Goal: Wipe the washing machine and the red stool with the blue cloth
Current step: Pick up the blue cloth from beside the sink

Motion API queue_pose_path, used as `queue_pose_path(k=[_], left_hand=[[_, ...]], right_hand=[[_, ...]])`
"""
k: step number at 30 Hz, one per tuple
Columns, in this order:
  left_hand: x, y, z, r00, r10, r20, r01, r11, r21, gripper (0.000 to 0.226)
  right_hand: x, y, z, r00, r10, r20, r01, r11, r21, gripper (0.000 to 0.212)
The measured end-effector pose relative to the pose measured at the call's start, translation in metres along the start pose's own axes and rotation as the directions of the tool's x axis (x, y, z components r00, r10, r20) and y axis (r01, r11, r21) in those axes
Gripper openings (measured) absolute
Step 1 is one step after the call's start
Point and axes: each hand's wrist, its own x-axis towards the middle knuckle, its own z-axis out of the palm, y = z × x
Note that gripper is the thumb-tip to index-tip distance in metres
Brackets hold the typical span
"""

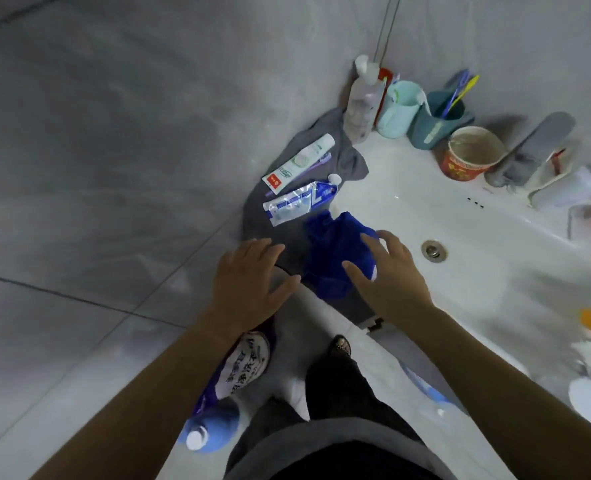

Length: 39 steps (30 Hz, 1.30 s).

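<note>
Here my fingers (356, 271) are spread on both hands, gripping nothing; the right hand (387, 271) hovers over the blue cloth (328, 258), the left hand (249, 271) just beside it; the cloth lies crumpled on a grey towel (342, 157) at the sink (408, 202) edge; a careless grab could, I judge, drag the towel along and tip the toothpaste tubes (297, 164) off; neither washing machine nor red stool is visible.

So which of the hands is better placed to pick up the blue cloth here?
The right hand. Its spread fingers already overlap the blue cloth lying at the sink's edge. The left hand is open too, but sits beside the cloth over the grey towel.
</note>
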Motion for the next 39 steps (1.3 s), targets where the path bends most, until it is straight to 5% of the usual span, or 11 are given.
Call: queue_pose_path(k=[11, 15, 20, 31, 39], left_hand=[[0.075, 0.001, 0.022, 0.970, -0.228, 0.087, 0.235, 0.969, -0.072, 0.074], [0.094, -0.010, 0.027, 0.982, -0.145, 0.124, 0.152, 0.987, -0.051, 0.071], [0.114, -0.021, 0.036, 0.979, 0.022, 0.204, -0.003, 0.996, -0.095, 0.069], [0.161, -0.001, 0.073, 0.853, 0.394, 0.344, -0.361, 0.919, -0.156, 0.063], [0.153, -0.009, 0.116, 0.855, 0.398, 0.334, -0.396, 0.915, -0.077, 0.042]], right_hand=[[0.105, 0.023, 0.056, 0.956, 0.210, 0.207, -0.230, 0.970, 0.079, 0.074], [0.110, 0.020, 0.073, 0.947, 0.278, 0.159, -0.287, 0.957, 0.035, 0.074], [0.106, 0.035, 0.062, 0.950, 0.290, 0.110, -0.309, 0.923, 0.231, 0.066], [0.045, 0.082, 0.059, 0.895, 0.446, -0.028, -0.426, 0.870, 0.249, 0.066], [0.069, 0.040, 0.092, 0.672, 0.714, -0.195, -0.708, 0.697, 0.113, 0.057]])
